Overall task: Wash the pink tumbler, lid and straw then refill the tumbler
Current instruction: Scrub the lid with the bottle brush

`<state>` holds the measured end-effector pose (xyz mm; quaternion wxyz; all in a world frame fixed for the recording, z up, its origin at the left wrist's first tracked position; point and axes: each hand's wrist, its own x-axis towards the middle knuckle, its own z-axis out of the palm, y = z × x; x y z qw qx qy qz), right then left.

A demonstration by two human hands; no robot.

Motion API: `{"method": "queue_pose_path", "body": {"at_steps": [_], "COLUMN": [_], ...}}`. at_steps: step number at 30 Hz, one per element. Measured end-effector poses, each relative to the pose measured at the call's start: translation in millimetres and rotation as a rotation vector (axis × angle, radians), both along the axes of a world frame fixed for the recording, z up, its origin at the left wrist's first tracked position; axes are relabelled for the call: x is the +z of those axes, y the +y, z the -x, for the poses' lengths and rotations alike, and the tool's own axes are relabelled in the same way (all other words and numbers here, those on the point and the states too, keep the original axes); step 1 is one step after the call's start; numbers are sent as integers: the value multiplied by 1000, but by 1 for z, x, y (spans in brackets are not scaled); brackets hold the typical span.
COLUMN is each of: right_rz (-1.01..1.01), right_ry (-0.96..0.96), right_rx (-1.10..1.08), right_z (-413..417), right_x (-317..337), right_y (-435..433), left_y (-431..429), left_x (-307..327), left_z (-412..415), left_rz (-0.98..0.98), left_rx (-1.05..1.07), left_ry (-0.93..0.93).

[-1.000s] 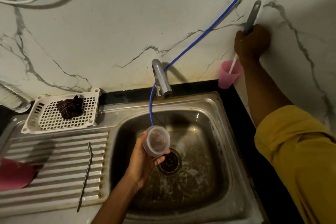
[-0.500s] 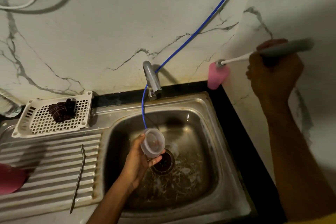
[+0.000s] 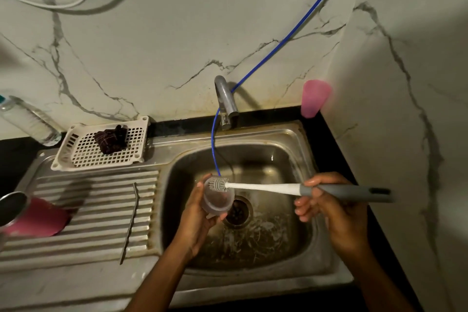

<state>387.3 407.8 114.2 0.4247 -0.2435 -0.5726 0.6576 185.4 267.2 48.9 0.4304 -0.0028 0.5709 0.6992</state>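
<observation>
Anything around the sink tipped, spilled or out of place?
The pink tumbler lies on its side on the drainboard. A blue hose dangles down the wall into the sink, ending beside the lid in the left hand. Nothing looks spilled or broken.

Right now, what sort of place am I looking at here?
Probably a home kitchen's washing-up corner: a steel sink with a ribbed draining board, a tap against a marble-patterned wall, and a brush held over the basin.

The left hand (image 3: 200, 213) cups the clear lid (image 3: 218, 201), thumb and fingers curled round it. Just to its right, the right hand (image 3: 329, 208) pinches the brush (image 3: 266, 187) by its handle, lower fingers loose. Both bare forearms reach forward.
</observation>
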Motion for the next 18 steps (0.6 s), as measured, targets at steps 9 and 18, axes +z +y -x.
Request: {"method": "queue_pose_path", "body": {"at_steps": [9, 18], "right_rz": [-193, -49], "right_ry": [-208, -227], "right_rx": [118, -90], "right_z": [11, 36], "right_x": [11, 2], "right_y": [-52, -110], "left_y": [-37, -67], "left_x": [-5, -9], "left_z": [33, 71], "left_rz": [-49, -61], "left_rx": [75, -4], "left_ry": [-12, 192]}}
